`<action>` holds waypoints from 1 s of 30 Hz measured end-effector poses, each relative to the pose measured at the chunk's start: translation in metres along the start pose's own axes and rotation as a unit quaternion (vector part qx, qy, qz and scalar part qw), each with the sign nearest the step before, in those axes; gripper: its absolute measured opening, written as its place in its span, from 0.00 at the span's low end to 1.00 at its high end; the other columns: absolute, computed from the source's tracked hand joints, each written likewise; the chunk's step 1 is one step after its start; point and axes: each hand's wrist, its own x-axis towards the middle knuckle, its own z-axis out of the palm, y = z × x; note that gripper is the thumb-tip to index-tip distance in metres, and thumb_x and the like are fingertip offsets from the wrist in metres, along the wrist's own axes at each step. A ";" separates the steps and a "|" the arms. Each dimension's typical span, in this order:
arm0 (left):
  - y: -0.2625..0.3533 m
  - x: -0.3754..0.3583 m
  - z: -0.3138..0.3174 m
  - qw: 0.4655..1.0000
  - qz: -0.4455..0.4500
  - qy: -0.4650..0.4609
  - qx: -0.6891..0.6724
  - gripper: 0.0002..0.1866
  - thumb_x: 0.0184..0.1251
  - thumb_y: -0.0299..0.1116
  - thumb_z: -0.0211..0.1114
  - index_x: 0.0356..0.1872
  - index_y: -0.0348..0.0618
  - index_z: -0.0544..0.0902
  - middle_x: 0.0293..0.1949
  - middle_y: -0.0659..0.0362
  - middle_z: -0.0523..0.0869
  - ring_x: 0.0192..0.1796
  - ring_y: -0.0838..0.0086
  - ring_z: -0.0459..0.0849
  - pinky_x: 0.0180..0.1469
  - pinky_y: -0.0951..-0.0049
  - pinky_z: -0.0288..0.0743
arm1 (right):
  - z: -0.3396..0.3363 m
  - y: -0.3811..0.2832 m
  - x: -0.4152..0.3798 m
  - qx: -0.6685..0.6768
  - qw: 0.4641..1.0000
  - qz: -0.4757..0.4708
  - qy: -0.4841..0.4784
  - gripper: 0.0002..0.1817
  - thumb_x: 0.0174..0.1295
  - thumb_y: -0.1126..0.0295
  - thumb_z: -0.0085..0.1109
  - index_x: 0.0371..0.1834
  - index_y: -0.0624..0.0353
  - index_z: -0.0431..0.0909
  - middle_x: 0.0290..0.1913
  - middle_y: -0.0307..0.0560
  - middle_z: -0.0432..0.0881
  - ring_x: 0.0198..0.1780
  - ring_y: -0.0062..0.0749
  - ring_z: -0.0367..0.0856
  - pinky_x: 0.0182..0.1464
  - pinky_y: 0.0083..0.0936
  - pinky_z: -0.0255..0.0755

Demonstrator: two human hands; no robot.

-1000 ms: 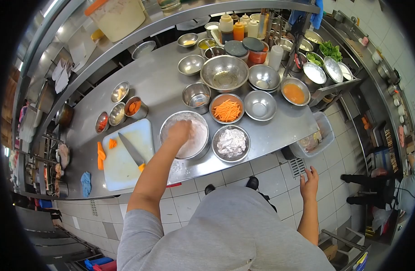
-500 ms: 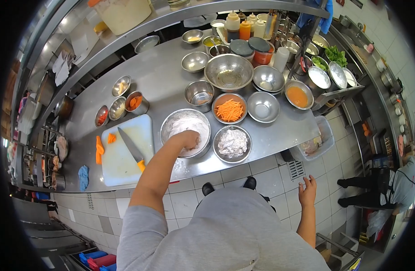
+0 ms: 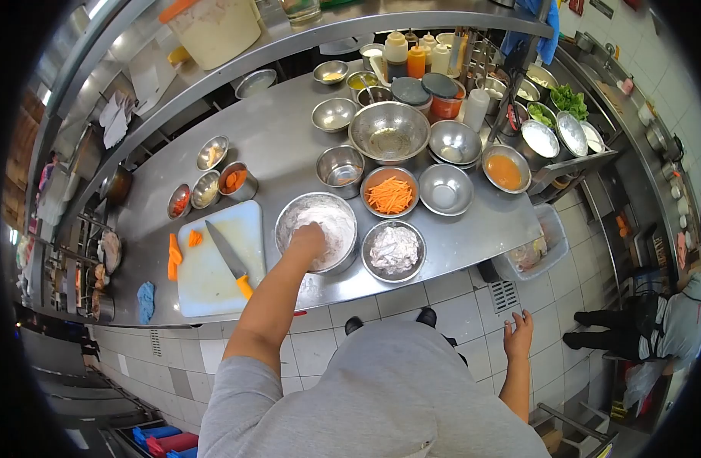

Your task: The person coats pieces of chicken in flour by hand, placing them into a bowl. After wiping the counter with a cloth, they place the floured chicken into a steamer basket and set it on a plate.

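My left hand [image 3: 308,240] reaches down into a metal bowl [image 3: 353,249] of white flour [image 3: 337,227]. Its fingertips are hidden in the bowl, so I cannot see whether they hold anything. Close by on the right, a smaller metal bowl [image 3: 395,251] holds pale pieces coated in white. Off the counter's right side, my right hand [image 3: 519,334] hangs in the air with its fingers apart, holding nothing. To the left lies a white cutting board [image 3: 201,294] bearing a knife [image 3: 227,251] with a yellow handle and a small carrot piece [image 3: 195,238].
Shredded carrot [image 3: 389,196] fills a bowl behind the floured pieces. A colander-like bowl [image 3: 389,131], squeeze bottles [image 3: 416,61] and an orange liquid [image 3: 504,172] stand farther back. A blue cloth [image 3: 146,302] lies at the left. A plastic tub [image 3: 552,256] and another person [image 3: 663,320] are to the right.
My left hand has shifted left and slightly toward the middle of the flour bowl. The whole view has tilted a little. My right hand still hangs open at the side.
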 end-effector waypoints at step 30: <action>0.009 -0.003 -0.012 0.987 0.109 -0.025 0.113 0.22 0.61 0.42 0.70 0.51 0.36 0.86 0.57 0.42 0.84 0.63 0.54 0.81 0.65 0.58 0.75 | -0.002 0.015 0.002 0.027 0.997 0.048 -0.053 0.21 0.63 0.68 0.68 0.59 0.62 0.81 0.73 0.60 0.66 0.69 0.57 0.69 0.69 0.41 0.69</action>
